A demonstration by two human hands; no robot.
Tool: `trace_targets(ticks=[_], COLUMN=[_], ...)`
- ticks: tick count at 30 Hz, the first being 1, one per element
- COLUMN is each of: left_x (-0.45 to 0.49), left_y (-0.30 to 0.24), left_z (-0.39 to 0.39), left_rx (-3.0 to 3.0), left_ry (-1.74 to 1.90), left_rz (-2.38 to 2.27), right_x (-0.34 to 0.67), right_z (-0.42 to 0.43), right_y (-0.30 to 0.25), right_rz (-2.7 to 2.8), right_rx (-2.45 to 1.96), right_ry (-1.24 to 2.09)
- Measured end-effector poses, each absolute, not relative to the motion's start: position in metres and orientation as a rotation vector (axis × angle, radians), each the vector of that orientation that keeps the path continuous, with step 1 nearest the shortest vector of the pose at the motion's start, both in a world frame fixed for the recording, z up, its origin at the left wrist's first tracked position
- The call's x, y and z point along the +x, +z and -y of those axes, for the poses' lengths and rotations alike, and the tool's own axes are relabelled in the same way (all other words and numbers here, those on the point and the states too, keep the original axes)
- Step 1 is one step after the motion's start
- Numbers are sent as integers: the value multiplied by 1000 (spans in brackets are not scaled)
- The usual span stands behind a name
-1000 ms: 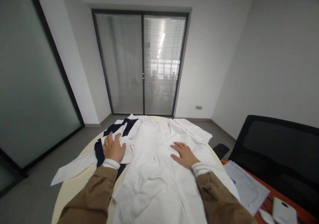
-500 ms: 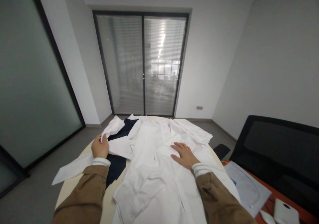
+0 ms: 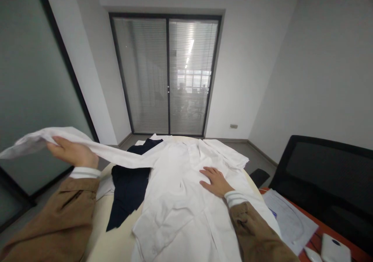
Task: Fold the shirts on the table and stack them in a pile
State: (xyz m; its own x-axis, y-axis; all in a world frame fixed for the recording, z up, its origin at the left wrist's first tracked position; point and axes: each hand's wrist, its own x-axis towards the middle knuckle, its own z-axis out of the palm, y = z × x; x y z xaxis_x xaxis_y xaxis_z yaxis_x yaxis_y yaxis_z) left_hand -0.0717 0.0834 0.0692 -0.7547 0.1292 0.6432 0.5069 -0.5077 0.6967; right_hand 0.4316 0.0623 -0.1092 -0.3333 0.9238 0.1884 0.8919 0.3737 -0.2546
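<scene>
A white shirt [image 3: 177,176] lies spread over the round table, with folds across its lower part. Its left-side sleeve [image 3: 116,155] is lifted and stretched out past the table's left edge. My left hand [image 3: 72,153] grips this sleeve near its end, and the loose end hangs beyond my fingers to the left. My right hand [image 3: 215,181] rests flat on the shirt front, fingers spread. Under the raised sleeve lies a dark navy cloth [image 3: 129,188], partly covered by the shirt. Another piece of white fabric [image 3: 106,186] shows beside the navy cloth.
The pale table [image 3: 116,242] has a rounded edge. At the right, a red-brown desk [image 3: 349,250] holds papers [image 3: 291,219], a white mouse [image 3: 312,254] and a white phone-like device [image 3: 335,248]. A black mesh chair [image 3: 323,172] stands there too. Glass doors [image 3: 167,75] are behind.
My left hand has swung left and outward, pulling the bunched sleeve straight and off the table. More of the navy cloth shows. My right hand has stayed in place.
</scene>
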Motion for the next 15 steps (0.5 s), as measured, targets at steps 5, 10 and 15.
trace_targets(ticks=[5, 10, 15], left_x=[-9, 94, 179], left_y=[91, 63, -5], left_z=[-76, -57, -33], left_rx=[-1118, -1849, -2675], left_ry=[-2251, -2139, -1531], left_rz=[1265, 1234, 1223], right_x=[431, 430, 433], right_z=[-62, -61, -64], right_y=[-109, -108, -115], right_rz=[2335, 2338, 2328], right_rx=[-1593, -1586, -1578], right_ry=[146, 129, 118])
